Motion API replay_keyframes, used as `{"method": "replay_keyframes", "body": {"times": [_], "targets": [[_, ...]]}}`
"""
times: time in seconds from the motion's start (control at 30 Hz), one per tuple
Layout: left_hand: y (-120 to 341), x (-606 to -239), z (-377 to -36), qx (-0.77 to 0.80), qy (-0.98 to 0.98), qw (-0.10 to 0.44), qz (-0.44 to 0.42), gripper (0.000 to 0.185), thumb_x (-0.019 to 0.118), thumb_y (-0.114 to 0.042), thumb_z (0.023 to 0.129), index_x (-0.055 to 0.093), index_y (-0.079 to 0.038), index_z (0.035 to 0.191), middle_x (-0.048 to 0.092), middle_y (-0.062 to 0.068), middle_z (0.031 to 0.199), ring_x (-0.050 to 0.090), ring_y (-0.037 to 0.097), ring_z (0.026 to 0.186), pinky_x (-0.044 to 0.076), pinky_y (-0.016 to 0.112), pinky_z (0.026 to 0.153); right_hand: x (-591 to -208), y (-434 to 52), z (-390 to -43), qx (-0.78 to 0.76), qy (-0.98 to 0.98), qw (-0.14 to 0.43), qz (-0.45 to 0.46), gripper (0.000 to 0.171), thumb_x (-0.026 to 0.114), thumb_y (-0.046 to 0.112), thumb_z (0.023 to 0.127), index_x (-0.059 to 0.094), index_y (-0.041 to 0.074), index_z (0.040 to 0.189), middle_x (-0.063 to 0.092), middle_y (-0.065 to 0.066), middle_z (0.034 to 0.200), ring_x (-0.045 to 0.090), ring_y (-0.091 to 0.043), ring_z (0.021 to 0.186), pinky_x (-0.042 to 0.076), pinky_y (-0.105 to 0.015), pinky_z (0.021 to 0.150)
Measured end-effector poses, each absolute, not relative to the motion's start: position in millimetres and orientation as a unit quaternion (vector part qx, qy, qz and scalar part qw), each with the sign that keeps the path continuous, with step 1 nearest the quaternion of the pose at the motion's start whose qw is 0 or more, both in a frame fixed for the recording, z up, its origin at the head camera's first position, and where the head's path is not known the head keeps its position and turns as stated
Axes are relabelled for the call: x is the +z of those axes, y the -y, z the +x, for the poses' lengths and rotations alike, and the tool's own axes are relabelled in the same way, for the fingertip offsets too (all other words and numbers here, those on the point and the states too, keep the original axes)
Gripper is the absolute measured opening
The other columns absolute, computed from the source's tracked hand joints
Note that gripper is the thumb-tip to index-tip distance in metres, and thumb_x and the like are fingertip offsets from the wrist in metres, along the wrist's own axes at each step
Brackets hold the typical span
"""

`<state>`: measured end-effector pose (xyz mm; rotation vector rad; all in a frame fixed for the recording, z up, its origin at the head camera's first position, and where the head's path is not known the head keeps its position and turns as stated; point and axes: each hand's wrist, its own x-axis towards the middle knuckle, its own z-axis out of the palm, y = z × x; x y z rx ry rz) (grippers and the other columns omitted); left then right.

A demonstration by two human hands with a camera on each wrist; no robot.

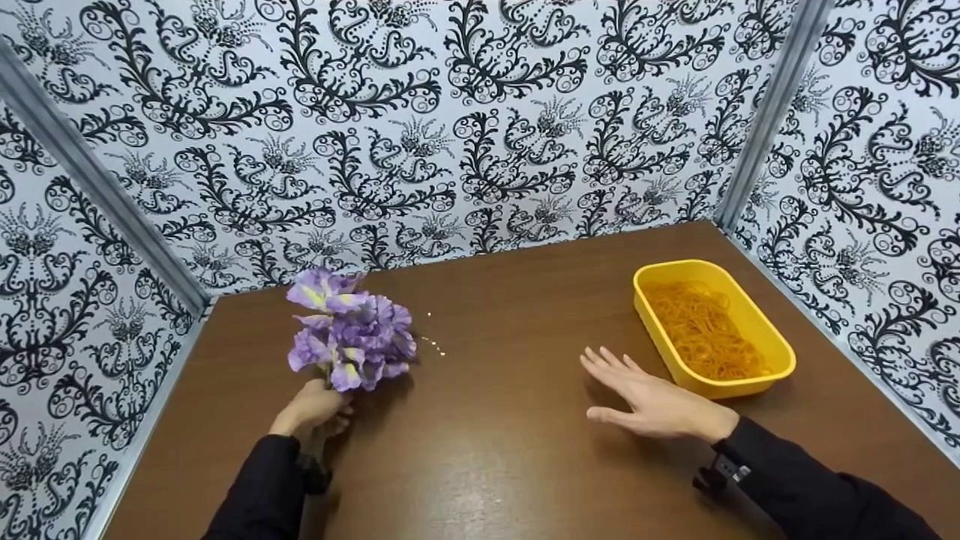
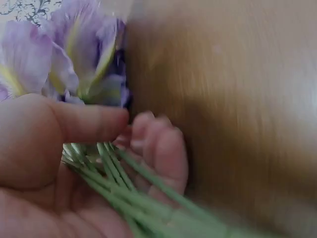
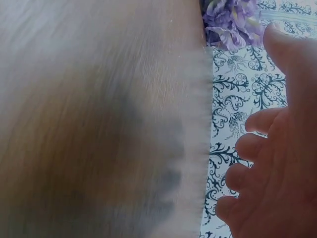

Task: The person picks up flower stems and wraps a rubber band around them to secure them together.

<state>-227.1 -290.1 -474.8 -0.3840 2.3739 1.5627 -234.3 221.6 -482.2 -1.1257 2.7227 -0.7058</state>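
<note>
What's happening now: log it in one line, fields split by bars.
left grip: holds purple flowers by green stems | right grip: holds nothing, fingers extended, beside yellow tub | tub: tangled orange strands inside

My right hand (image 1: 652,401) can pass leftward over the table (image 1: 495,352) up to the purple flowers (image 1: 356,334); rightward, the yellow tub (image 1: 750,322) blocks it.
</note>
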Motion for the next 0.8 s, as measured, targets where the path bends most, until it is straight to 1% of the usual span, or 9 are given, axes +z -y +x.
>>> {"method": "replay_keyframes", "body": {"times": [0.03,0.1,0.23,0.33,0.4,0.47,0.57,0.67,0.8], "targets": [[286.9,-475.7,-227.9,0.558,-0.807,0.140,-0.137,0.008,0.051,-0.001,0.094,0.051,0.006,0.097,0.056,0.010,0.078,0.053,0.017,0.056,0.048,0.027,0.052,-482.3,-220.9,-233.9,-0.233,-0.897,0.056,-0.372,0.081,0.054,0.054,0.101,0.027,0.004,0.158,0.021,-0.018,0.164,0.017,-0.039,0.151,0.014,-0.062,0.119],[280.0,-476.0,-229.6,0.583,-0.788,0.141,-0.142,0.005,0.048,-0.001,0.096,0.050,0.003,0.093,0.053,0.008,0.076,0.050,0.016,0.057,0.046,0.026,0.052,-482.6,-219.5,-233.7,-0.235,-0.896,0.060,-0.372,0.080,0.054,0.054,0.101,0.027,0.004,0.158,0.021,-0.019,0.164,0.017,-0.039,0.151,0.014,-0.062,0.119],[266.1,-474.2,-235.8,0.642,-0.739,0.136,-0.152,0.011,0.041,0.003,0.097,0.044,-0.003,0.088,0.047,0.006,0.074,0.041,0.014,0.058,0.041,0.024,0.050,-482.9,-214.9,-232.5,-0.243,-0.894,0.075,-0.370,0.081,0.053,0.055,0.101,0.026,0.004,0.159,0.020,-0.018,0.165,0.016,-0.038,0.152,0.014,-0.060,0.120],[254.6,-472.0,-239.2,0.681,-0.706,0.127,-0.150,0.016,0.036,0.007,0.093,0.041,-0.006,0.084,0.043,0.005,0.074,0.037,0.013,0.058,0.038,0.023,0.050,-483.5,-209.8,-231.3,-0.251,-0.889,0.085,-0.372,0.082,0.053,0.055,0.101,0.026,0.004,0.159,0.019,-0.018,0.165,0.016,-0.037,0.152,0.014,-0.059,0.120],[246.3,-471.0,-240.9,0.706,-0.683,0.118,-0.146,0.019,0.035,0.009,0.091,0.039,-0.006,0.082,0.041,0.005,0.074,0.035,0.012,0.058,0.036,0.022,0.049,-484.5,-206.2,-230.3,-0.257,-0.886,0.087,-0.375,0.082,0.053,0.055,0.101,0.025,0.004,0.159,0.019,-0.018,0.165,0.015,-0.037,0.152,0.014,-0.058,0.120],[238.0,-470.2,-242.0,0.733,-0.657,0.109,-0.140,0.018,0.035,0.009,0.091,0.039,-0.006,0.083,0.040,0.004,0.074,0.034,0.011,0.058,0.035,0.021,0.049,-485.1,-202.4,-228.9,-0.264,-0.883,0.090,-0.378,0.082,0.052,0.055,0.101,0.025,0.004,0.159,0.018,-0.018,0.165,0.015,-0.036,0.152,0.015,-0.058,0.120],[225.4,-469.8,-242.0,0.769,-0.617,0.103,-0.131,0.012,0.036,0.007,0.097,0.041,-0.004,0.091,0.039,0.003,0.074,0.031,0.010,0.058,0.033,0.020,0.049,-485.6,-196.6,-226.6,-0.273,-0.878,0.099,-0.380,0.082,0.053,0.055,0.101,0.024,0.004,0.159,0.016,-0.017,0.166,0.014,-0.035,0.153,0.015,-0.057,0.121],[212.2,-469.5,-241.4,0.795,-0.584,0.110,-0.118,0.008,0.036,0.003,0.102,0.040,-0.004,0.099,0.038,0.003,0.076,0.030,0.010,0.059,0.033,0.020,0.050,-485.7,-191.1,-224.5,-0.286,-0.876,0.117,-0.371,0.082,0.052,0.055,0.102,0.023,0.004,0.159,0.015,-0.017,0.166,0.013,-0.034,0.153,0.015,-0.057,0.121],[191.4,-469.8,-242.7,0.822,-0.545,0.124,-0.106,0.010,0.036,0.002,0.104,0.036,-0.005,0.097,0.038,0.004,0.078,0.029,0.010,0.058,0.032,0.020,0.051,-486.4,-183.8,-221.0,-0.306,-0.874,0.138,-0.350,0.079,0.050,0.055,0.102,0.025,0.006,0.160,0.015,-0.017,0.166,0.013,-0.034,0.152,0.018,-0.060,0.119]]}}
